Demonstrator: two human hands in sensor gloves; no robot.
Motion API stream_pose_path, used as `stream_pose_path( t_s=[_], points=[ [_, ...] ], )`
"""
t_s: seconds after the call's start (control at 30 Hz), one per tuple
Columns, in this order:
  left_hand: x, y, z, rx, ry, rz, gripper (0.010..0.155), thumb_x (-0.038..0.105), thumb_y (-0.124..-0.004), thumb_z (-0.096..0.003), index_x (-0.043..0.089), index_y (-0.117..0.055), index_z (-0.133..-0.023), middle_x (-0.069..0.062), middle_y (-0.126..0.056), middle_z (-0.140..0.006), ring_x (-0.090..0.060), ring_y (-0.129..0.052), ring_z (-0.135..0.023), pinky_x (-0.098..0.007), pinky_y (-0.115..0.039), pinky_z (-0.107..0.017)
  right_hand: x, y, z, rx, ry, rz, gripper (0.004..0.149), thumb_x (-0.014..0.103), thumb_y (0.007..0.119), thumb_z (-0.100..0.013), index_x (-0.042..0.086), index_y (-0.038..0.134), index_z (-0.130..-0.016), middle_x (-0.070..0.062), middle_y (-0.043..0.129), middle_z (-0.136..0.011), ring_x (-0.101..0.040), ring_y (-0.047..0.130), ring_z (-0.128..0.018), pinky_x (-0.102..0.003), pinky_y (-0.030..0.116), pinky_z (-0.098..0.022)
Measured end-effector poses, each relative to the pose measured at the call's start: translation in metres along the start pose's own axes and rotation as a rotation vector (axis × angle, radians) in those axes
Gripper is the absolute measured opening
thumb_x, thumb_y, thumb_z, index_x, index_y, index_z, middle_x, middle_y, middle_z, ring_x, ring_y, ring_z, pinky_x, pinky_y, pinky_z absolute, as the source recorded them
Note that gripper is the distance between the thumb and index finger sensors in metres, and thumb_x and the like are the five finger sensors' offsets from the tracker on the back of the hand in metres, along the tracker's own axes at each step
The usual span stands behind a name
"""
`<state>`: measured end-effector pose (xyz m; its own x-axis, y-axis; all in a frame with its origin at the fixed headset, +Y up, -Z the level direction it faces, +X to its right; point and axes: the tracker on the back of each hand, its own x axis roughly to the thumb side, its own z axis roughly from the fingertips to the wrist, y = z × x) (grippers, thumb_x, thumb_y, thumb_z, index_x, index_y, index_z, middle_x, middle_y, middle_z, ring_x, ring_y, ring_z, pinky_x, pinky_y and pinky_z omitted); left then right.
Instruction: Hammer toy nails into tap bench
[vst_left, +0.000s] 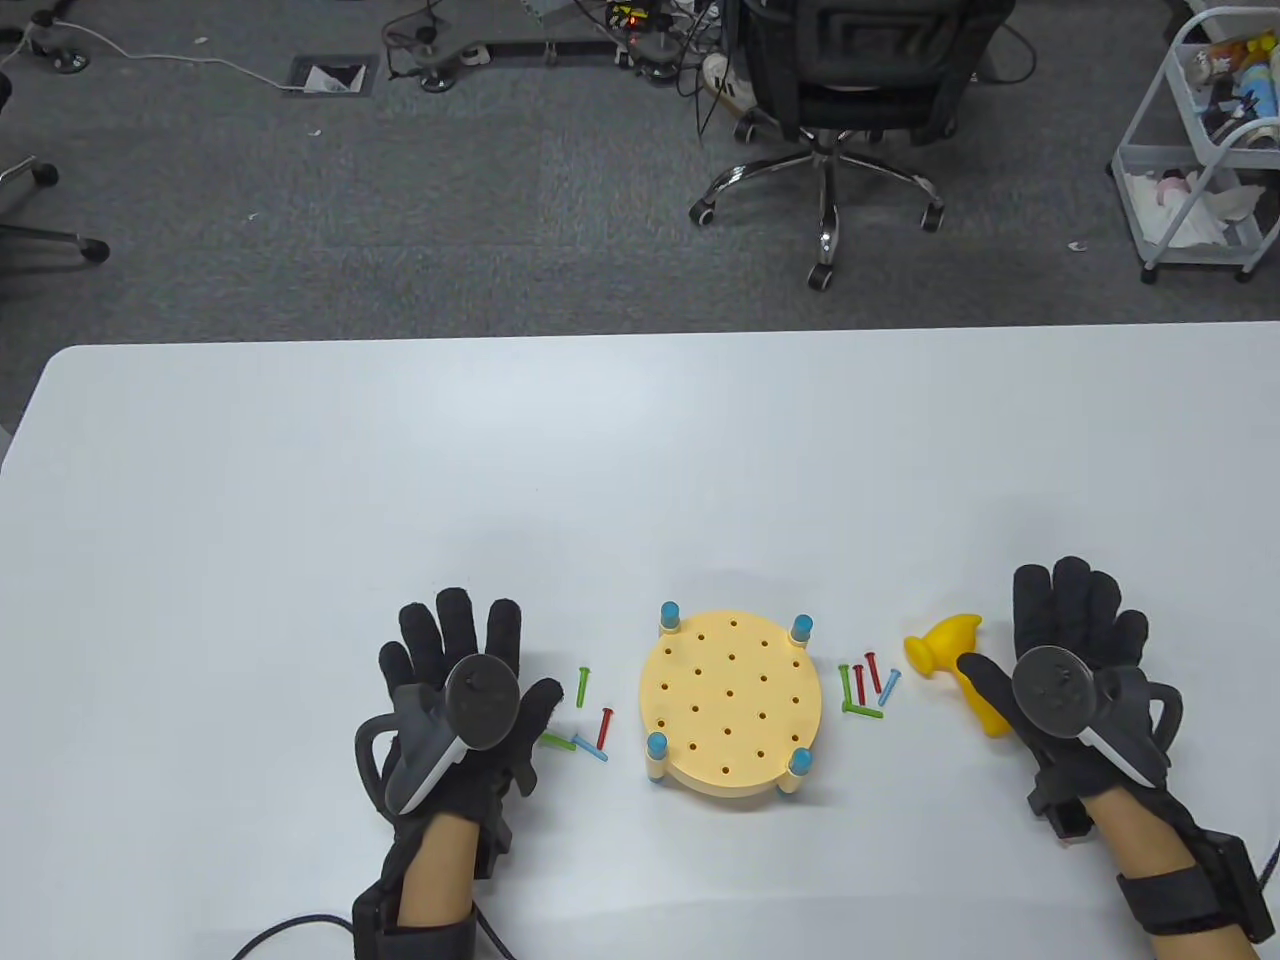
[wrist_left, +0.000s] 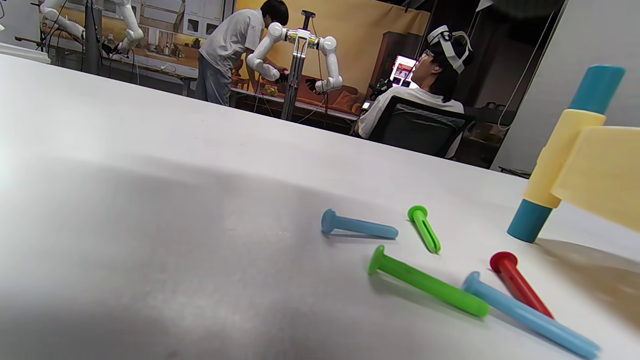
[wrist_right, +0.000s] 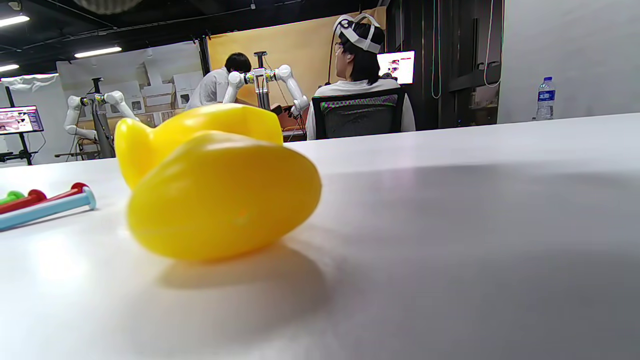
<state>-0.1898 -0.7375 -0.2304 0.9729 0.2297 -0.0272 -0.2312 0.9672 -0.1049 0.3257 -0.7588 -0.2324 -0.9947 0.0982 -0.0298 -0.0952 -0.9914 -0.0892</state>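
Both hands, left (vst_left: 465, 690) and right (vst_left: 1075, 670), lie flat, fingers spread, holding nothing. Loose nails (vst_left: 868, 685) flank the bench (vst_left: 730, 700) (its holes unfilled); the hammer (vst_left: 960, 665) lies beside the right thumb.

office chair (vst_left: 835, 100), wire cart (vst_left: 1205, 150), water bottle (wrist_right: 544, 98)

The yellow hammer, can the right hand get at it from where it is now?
Probably yes. The yellow hammer lies flat on the table right beside the right hand, its handle by the thumb, and nothing lies between them. The nearest toy nails lie on its far side.
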Motion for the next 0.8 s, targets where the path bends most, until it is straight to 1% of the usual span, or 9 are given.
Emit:
stream_pose_path(
  t_s=[0.43, 0.7, 0.8],
  points=[
    [-0.0001, -0.0004, -0.0002, -0.015, 0.003, 0.006, 0.081, 0.064, -0.057, -0.0399, 0.038, -0.016, -0.105, -0.001, 0.011, -0.109, -0.040, 0.009, -0.100, -0.065, 0.000, -0.069, 0.0001, 0.0008, -0.0004, 0.005, -0.006, -0.005, 0.096, 0.068, 0.044, -0.042, 0.016, -0.001, -0.109, -0.023, -0.007, -0.110, -0.054, -0.002, -0.101, -0.074, 0.012, -0.064],
    [-0.0004, -0.0003, -0.0005, -0.017, 0.004, 0.011, 0.081, 0.064, -0.057, -0.0399, 0.038, -0.016, -0.105, -0.001, 0.011, -0.109, -0.040, 0.009, -0.100, -0.065, 0.000, -0.069, -0.0046, -0.0053, -0.0002, -0.001, 0.006, -0.066, 0.096, 0.068, 0.045, -0.042, 0.015, 0.001, -0.109, -0.024, -0.006, -0.110, -0.054, -0.001, -0.101, -0.075, 0.012, -0.064],
    [-0.0003, -0.0006, -0.0007, -0.021, 0.004, 0.012, 0.081, 0.064, -0.057, -0.0399, 0.038, -0.016, -0.105, -0.001, 0.011, -0.109, -0.040, 0.009, -0.100, -0.065, 0.000, -0.069, -0.0029, -0.0009, -0.0009, 0.058, 0.003, -0.077, 0.097, 0.068, 0.046, -0.042, 0.014, 0.002, -0.110, -0.024, -0.004, -0.111, -0.055, 0.000, -0.101, -0.075, 0.013, -0.064]
  ],
)
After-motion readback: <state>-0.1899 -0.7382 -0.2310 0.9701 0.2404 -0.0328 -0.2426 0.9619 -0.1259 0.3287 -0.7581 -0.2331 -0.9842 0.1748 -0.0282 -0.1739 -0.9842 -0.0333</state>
